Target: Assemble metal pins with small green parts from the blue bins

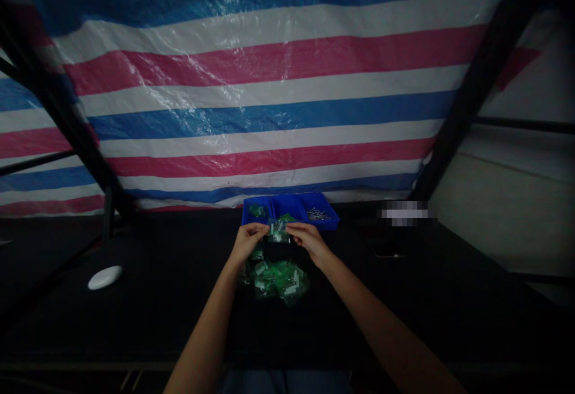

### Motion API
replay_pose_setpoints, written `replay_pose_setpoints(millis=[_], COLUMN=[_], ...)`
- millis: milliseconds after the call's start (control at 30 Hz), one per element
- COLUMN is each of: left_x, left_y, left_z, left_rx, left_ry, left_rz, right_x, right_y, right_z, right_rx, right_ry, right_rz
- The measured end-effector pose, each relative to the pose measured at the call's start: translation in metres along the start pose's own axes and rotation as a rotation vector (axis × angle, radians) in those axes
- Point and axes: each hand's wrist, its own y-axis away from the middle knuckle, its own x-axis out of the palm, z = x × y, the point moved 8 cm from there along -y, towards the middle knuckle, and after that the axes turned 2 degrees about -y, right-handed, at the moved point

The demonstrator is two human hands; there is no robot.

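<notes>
Between both hands is a small clear plastic bag [279, 232] with green and pale contents. My left hand [248, 241] pinches its left edge, and my right hand [309, 239] pinches its right edge. Just behind them sits a blue divided tray [333, 224]. Its left compartment holds a small green bag [257, 210], the middle one shows something green, and the right one holds thin metal pieces [317, 214]. Nearer the body, between my forearms, lies a pile of similar green-filled bags [281, 280].
The black table [179, 316] bears a white rounded object [105, 277] at the left. A dark flat object [387, 249] lies right of the tray, near a blurred patch. Striped plastic sheeting [269, 70] hangs behind, between dark frame posts [467, 94].
</notes>
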Motion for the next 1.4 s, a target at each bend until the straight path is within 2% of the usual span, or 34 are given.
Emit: replay_pose_setpoints(millis=[500,833,1000,1233,1400], left_x=[0.003,0.001,-0.003,-0.004,-0.005], left_y=[0.005,0.006,0.005,0.005,0.005], left_z=[-0.016,-0.024,-0.023,-0.026,-0.026], left_rx=[0.023,0.087,0.129,0.177,0.161], left_ry=[-0.001,-0.033,-0.042,0.018,0.04], left_rz=[0.041,0.016,-0.031,-0.028,-0.05], right_x=[0.012,0.009,0.008,0.01,0.008], right_y=[0.011,0.015,0.013,0.013,0.01], right_z=[0.022,0.03,0.032,0.036,0.033], right_rx=[-0.06,-0.055,-0.117,-0.237,-0.243], right_ry=[-0.018,0.004,0.09,0.11,0.104], right_rz=[0.094,0.067,0.058,0.07,0.059])
